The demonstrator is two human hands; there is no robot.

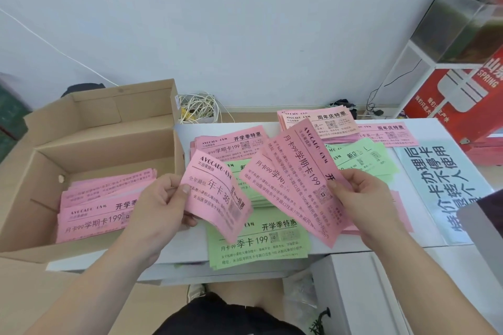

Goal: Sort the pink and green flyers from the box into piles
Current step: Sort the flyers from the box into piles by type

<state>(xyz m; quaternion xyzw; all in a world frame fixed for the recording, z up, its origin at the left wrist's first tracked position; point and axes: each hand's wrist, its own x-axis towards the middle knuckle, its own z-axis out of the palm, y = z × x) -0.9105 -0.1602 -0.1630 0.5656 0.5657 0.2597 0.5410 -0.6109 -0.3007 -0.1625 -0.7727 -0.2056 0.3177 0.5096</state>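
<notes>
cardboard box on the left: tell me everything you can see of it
The cardboard box is plain brown corrugated board, upright and open-topped, with flaps raised at the back and splayed at the front. It sits at the left end of the white table. Inside lies a loosely fanned stack of pink flyers. The left hand overlaps its right wall in view; contact unclear.

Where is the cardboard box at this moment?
In the head view the cardboard box sits open at the left, just left of the sorted piles on the white table, with pink flyers lying in its bottom.
</notes>
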